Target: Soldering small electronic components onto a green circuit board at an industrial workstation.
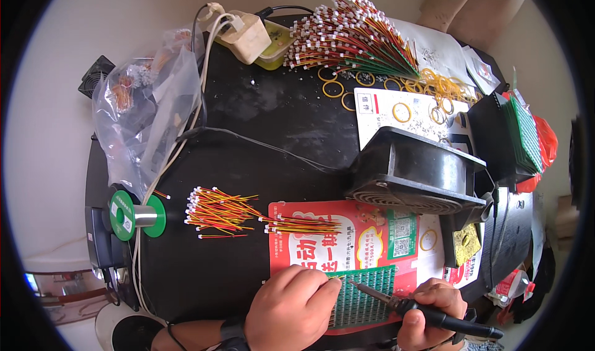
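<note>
A soldering iron (447, 319) with a black handle is gripped in my right hand (431, 307), its metal tip pointing left. Under that tip lies a green circuit board panel (372, 292) with rows of small parts. My left hand (291, 307) is closed over the panel's upper left edge, thumb and index finger pinched close to the iron's tip. Whatever sits in that pinch is too small to make out. Just beyond, a row of red and yellow wires with white connectors (304, 225) rests on a red printed sheet (282, 249).
Left of the row is a looser wire pile (217, 211), then a green solder spool (122, 214). A black fan (421, 171) stands beyond the sheet, beside a yellow sponge (467, 242). Farther back are a large wire bundle (353, 35), rubber bands (443, 84) and a plastic bag (149, 115).
</note>
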`<action>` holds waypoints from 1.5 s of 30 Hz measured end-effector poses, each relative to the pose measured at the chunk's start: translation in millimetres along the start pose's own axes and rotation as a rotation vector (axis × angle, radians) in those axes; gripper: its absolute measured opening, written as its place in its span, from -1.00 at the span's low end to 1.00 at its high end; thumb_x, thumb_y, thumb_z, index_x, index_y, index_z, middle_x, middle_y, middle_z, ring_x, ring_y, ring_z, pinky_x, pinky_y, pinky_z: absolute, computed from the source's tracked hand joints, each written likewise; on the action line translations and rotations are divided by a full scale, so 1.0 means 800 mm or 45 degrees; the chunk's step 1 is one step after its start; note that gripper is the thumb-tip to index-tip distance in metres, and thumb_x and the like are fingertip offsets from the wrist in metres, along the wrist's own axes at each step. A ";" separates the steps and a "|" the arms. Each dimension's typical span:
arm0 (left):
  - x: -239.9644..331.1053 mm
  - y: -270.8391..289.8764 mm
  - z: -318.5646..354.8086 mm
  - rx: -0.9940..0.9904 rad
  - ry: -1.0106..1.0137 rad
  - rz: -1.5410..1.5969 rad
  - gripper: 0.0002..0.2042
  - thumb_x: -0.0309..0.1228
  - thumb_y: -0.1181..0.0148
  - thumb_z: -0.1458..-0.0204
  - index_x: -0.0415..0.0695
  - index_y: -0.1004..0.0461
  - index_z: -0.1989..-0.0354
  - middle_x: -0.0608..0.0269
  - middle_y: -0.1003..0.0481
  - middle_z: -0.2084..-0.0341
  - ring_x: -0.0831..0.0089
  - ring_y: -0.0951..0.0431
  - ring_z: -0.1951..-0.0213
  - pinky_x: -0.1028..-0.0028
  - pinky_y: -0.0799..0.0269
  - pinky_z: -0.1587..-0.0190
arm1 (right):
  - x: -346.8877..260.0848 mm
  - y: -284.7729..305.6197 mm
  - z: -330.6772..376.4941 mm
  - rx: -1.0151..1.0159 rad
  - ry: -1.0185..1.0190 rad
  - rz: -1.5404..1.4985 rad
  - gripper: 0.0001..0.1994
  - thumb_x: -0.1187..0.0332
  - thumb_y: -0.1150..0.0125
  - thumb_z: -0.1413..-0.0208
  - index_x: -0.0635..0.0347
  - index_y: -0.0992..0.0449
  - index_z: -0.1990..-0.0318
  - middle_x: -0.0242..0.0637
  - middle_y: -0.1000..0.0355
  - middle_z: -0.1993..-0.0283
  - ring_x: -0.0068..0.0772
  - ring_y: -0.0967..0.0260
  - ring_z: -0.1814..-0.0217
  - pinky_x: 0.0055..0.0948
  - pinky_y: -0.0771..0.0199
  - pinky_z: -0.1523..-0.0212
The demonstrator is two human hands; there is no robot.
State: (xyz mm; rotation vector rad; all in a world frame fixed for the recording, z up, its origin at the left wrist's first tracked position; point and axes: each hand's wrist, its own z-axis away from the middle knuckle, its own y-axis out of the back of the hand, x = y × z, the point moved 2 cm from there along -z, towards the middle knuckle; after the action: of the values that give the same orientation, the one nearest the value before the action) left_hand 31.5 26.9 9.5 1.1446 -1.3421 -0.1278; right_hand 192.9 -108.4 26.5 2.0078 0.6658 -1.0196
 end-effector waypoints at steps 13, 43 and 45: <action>-0.063 0.044 -0.038 0.231 0.016 -0.322 -0.74 -0.68 -0.34 0.18 -0.23 -0.61 0.25 0.12 -0.62 0.32 0.09 -0.56 0.22 0.24 -0.49 0.16 | 0.000 0.004 0.004 0.010 -0.004 -0.020 -0.77 0.38 -0.26 -0.26 0.41 -0.41 0.14 -0.13 -0.43 0.45 -0.37 -0.37 0.51 -0.40 -0.41 0.43; -0.039 0.052 -0.035 0.197 0.003 -0.137 -0.88 -0.66 -0.38 0.14 -0.23 -0.60 0.42 0.15 -0.58 0.44 0.18 -0.59 0.40 0.32 -0.48 0.33 | 0.000 0.007 0.008 0.061 0.006 0.100 -0.77 0.37 -0.26 -0.25 0.39 -0.42 0.16 -0.16 -0.45 0.48 -0.37 -0.45 0.51 -0.40 -0.47 0.43; -0.036 0.052 -0.032 0.174 0.023 -0.114 -0.88 -0.66 -0.39 0.13 -0.23 -0.61 0.41 0.14 -0.58 0.44 0.18 -0.60 0.41 0.33 -0.48 0.34 | 0.000 0.008 0.009 0.065 -0.006 0.068 -0.77 0.37 -0.26 -0.25 0.39 -0.42 0.15 -0.15 -0.46 0.46 -0.37 -0.45 0.50 -0.40 -0.48 0.42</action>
State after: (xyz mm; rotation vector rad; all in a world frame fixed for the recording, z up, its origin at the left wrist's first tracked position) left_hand 21.8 80.9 24.0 1.3189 -1.2992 -0.0916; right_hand 194.5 -117.4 26.0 2.0555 0.5864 -1.0187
